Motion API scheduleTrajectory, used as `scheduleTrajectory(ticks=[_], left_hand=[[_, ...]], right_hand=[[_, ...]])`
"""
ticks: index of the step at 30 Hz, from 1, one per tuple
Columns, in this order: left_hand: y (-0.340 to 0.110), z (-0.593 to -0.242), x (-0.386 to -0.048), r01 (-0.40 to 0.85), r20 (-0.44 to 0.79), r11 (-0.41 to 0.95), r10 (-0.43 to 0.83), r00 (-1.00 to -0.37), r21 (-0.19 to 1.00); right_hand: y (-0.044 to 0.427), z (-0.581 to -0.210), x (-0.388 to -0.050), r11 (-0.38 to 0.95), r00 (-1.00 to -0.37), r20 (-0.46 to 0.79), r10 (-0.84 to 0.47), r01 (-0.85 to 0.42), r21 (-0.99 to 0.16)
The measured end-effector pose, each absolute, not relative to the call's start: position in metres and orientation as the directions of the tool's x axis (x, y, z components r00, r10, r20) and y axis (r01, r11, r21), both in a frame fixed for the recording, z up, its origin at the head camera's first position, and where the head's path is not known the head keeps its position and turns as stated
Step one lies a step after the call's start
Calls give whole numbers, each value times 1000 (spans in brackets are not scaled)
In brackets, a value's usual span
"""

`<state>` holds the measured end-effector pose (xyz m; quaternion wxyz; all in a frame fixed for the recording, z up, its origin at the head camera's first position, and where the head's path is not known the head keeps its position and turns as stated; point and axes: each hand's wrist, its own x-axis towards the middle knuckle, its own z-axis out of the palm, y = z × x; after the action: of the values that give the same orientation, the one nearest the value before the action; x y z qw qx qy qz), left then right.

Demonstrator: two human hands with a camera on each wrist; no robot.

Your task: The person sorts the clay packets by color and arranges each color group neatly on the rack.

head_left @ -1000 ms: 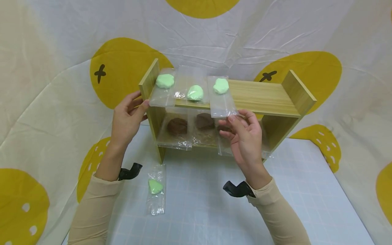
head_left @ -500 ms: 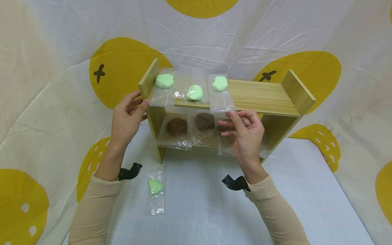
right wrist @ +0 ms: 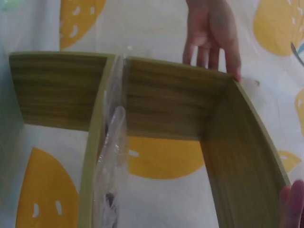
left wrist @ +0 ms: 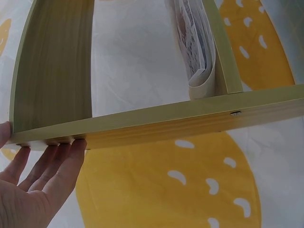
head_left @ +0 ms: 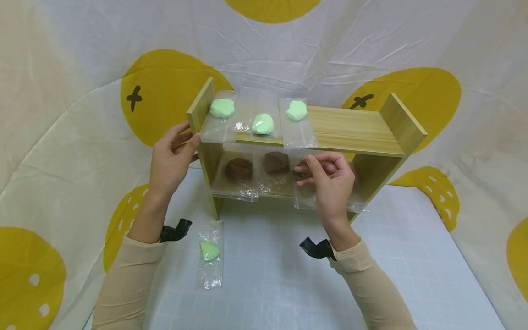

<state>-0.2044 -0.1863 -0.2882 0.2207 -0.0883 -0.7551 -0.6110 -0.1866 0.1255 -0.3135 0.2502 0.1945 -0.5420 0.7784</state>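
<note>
A small wooden shelf [head_left: 350, 128] stands on the table. My left hand [head_left: 171, 162] holds its left side panel, fingers on the outside, thumb at the front edge; the left wrist view shows those fingers [left wrist: 73, 164] against the panel. My right hand [head_left: 334, 181] hangs in front of the upper board, fingers loosely bent and holding nothing. Just above it, a clear bag with a pale green lump [head_left: 297, 110] lies on the top board. Two similar bags hold a green lump [head_left: 222, 108] and another green lump [head_left: 263, 124] to its left.
Clear bags with brown lumps [head_left: 238, 169] line the lower board, their ends overhanging its front; my right hand partly hides one. Another bagged green lump [head_left: 209, 250] lies on the table [head_left: 264, 275]. A patterned cloth [head_left: 95, 59] hangs behind.
The right-hand bag has slid back onto the top board. My right hand has let go of its front end and dropped slightly away. My left hand has stayed put.
</note>
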Motion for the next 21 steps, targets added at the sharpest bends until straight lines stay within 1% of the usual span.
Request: scheduleTrajectory(ticks=[2, 5, 8, 11, 15, 21], left_hand=[[-186, -289, -205, 405, 443, 237, -136, -886, 883], [-186, -290, -205, 409, 446, 235, -136, -884, 882], [-186, -290, -205, 407, 444, 234, -136, -886, 883], [-186, -290, -205, 404, 442, 238, -132, -887, 883], [-187, -290, -205, 400, 440, 244, -136, -888, 883], [-187, -290, -205, 398, 439, 245, -141, -887, 884]], right_hand=[[124, -319, -182, -255, -809, 580, 95, -582, -772], [121, -328, -176, -199, -823, 562, -87, -539, -819], [115, -339, -170, -114, -824, 502, -264, -490, -864], [108, -352, -164, -11, -817, 411, -405, -445, -895], [99, -369, -158, 122, -798, 299, -524, -418, -900], [83, -403, -158, 280, -786, 161, -597, -392, -877]])
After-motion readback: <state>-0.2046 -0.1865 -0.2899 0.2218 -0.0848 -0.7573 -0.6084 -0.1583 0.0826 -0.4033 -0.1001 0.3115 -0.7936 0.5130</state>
